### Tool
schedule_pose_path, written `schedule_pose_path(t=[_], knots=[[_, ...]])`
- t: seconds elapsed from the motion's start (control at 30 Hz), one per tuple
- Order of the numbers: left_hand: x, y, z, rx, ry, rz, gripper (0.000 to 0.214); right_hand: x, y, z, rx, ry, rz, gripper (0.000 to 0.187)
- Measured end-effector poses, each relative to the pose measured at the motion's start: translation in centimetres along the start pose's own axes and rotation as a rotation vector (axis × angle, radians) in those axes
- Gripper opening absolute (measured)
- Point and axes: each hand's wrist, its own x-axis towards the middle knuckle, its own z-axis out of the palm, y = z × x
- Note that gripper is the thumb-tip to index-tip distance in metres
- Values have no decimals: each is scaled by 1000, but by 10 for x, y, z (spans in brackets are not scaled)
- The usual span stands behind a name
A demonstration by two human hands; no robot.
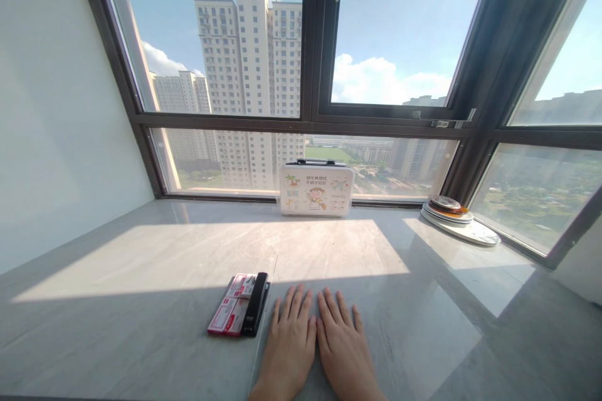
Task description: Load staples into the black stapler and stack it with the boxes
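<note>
Both hands rest palm down on the grey marbled sill, side by side with thumbs close together. My left hand [290, 338] lies flat with its fingers stretched forward and holds nothing. My right hand [343, 338] is flat too, fingers slightly spread, nothing under it that I can see. Just left of my left hand lies a black stapler [255, 305], close to two small red-and-white boxes [228, 316]. The upper box [241, 286] has a picture of a stapler-like item on it. Neither hand touches these things.
A white case [316, 190] with cartoon prints and a black handle stands upright against the window. Several stacked plates or lids [446, 210] sit in the right corner on a larger oval one [480, 233]. The marbled sill [141, 338] meets a white wall [51, 106] at left.
</note>
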Motion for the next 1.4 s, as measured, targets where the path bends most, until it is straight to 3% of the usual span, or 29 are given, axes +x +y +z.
schedule_pose_path(t=[1.07,1.27,1.4], knots=[[-4,-3,-2,-35,-12,2,52,-2,0,7,-32,-34,3,54],[-6,-4,-3,-26,8,16,51,-2,4,5,55,8,21,53],[-21,-15,4,19,107,85,51,10,-2,-2,213,64,33,48]])
